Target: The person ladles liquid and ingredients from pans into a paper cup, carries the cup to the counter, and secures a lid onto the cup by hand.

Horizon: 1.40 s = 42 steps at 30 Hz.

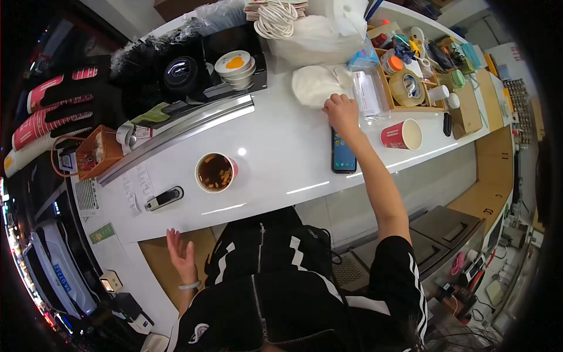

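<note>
My right hand (342,112) reaches over the white counter, fingers curled down in a pinch at the lower edge of a crumpled white cloth (316,85). The fingertips are partly hidden. Below that wrist lies a black smartphone (344,154), its screen lit with app icons. My left hand (183,257) is raised in front of the counter's near edge, fingers apart, holding nothing. A paper cup (215,172) of dark tea with bits floating in it stands upright on the counter. To the right of the phone is another red and white paper cup (402,135).
A wooden organizer (419,108) with tape, scissors and bottles stands at the back right. Stacked lids (235,66) sit in a black holder at the back left. An orange basket (99,152) and a black-and-silver stapler-like object (165,198) lie on the left. White plastic bags (319,38) rest behind the cloth.
</note>
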Motion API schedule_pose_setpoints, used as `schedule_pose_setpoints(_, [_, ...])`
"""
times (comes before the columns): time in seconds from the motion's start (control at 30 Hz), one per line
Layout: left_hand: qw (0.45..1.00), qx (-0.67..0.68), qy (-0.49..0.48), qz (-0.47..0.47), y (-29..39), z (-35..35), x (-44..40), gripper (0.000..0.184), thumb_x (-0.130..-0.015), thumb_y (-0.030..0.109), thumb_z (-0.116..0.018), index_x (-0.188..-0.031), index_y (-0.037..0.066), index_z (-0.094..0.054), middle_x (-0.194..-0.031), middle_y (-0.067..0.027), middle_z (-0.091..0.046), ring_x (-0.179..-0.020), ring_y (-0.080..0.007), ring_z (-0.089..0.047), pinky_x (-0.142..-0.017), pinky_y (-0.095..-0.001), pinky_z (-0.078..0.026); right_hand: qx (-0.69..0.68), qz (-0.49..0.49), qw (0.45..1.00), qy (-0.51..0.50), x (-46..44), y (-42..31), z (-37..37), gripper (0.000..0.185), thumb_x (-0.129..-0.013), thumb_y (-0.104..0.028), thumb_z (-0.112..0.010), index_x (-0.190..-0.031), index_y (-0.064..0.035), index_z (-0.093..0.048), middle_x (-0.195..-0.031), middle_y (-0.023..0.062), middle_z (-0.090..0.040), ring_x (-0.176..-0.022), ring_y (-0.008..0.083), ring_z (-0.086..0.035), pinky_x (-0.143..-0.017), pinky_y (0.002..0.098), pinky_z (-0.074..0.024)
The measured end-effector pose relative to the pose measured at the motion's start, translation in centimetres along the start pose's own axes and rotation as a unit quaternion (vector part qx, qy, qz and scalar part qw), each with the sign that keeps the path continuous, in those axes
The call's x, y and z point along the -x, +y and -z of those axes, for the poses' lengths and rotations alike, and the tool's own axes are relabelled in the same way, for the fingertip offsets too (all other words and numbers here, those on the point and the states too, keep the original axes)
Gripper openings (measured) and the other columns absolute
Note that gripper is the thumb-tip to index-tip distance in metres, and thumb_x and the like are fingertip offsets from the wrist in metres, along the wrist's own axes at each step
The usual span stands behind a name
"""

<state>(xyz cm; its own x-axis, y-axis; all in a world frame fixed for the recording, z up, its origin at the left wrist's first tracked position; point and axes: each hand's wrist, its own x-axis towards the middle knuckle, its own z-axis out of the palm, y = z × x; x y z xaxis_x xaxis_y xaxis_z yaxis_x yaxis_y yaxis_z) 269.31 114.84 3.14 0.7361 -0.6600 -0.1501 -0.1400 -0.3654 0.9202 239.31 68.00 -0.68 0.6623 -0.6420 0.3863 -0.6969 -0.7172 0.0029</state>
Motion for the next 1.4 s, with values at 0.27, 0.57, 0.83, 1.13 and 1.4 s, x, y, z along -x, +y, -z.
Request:
schedule_pose_setpoints(0.27, [0.992,0.022,-0.008,-0.122,8.2,-0.8,-2.6,0.069,-0.082,0.006,-0.062,-0.141,-0.003,-0.027,-0.139,-0.0175,-0.039,-0.127,-0.0296,-0.041,-0.104,-0.0414,-0.033,-0.434,-0.217,0.854,-0.188,-4.9,2.1,13.7,0.024,-0.09,-0.024,-0.057,-0.086,-0.0001,-0.055,-0.073,-0.0008,-0.049,-0.075,0.01,-0.043,-0.071,0.0247,-0.0388])
schedule_pose_setpoints(0.57, [0.886,-0.074,-0.245,-0.387,25.7,-13.9,-10.1,0.067,-0.074,0.028,-0.075,-0.129,0.003,-0.046,-0.128,-0.0198,-0.048,-0.114,-0.0359,-0.051,-0.09,-0.0372,-0.045,-0.449,0.171,0.801,-0.357,-11.2,-10.0,23.4,0.015,-0.085,-0.013,-0.062,-0.083,-0.0014,-0.054,-0.069,0.0118,-0.056,-0.063,0.0293,-0.053,-0.06,0.0331,-0.0432])
schedule_pose_setpoints(0.83, [0.972,0.086,-0.194,-0.105,22.9,-11.8,-13.5,0.012,-0.084,0.009,-0.066,-0.084,-0.003,-0.064,-0.073,-0.0012,-0.062,-0.066,-0.0037,-0.051,-0.058,-0.0202,-0.042,-0.425,0.238,0.818,-0.305,-18.6,-13.7,17.9,0.022,-0.083,-0.023,-0.064,-0.084,-0.0027,-0.057,-0.067,0.0134,-0.055,-0.062,0.0304,-0.053,-0.059,0.0358,-0.0417])
schedule_pose_setpoints(1.13, [0.974,-0.09,-0.03,-0.205,14.4,-13.6,-23.7,0.016,-0.078,0.013,-0.07,-0.08,-0.002,-0.064,-0.105,-0.0174,-0.064,-0.086,-0.0252,-0.064,-0.074,-0.0317,-0.05,-0.065,0.28,0.939,-0.188,-27.5,-22.8,1.7,0.086,-0.065,-0.031,-0.079,-0.136,-0.0072,-0.037,-0.12,0.0171,-0.046,-0.108,0.0361,-0.051,-0.081,0.043,-0.0507])
schedule_pose_setpoints(1.4, [0.983,0.013,-0.018,-0.182,13.6,-16.1,-25.8,0.017,-0.079,0.019,-0.071,-0.08,0.003,-0.064,-0.146,-0.029,-0.024,-0.126,-0.0356,-0.044,-0.1,-0.0375,-0.037,-0.186,0.185,0.924,-0.279,-28.6,-21.5,0.6,0.094,-0.061,-0.037,-0.079,-0.138,-0.0073,-0.035,-0.123,0.0263,-0.041,-0.109,0.0427,-0.049,-0.091,0.0438,-0.0452])
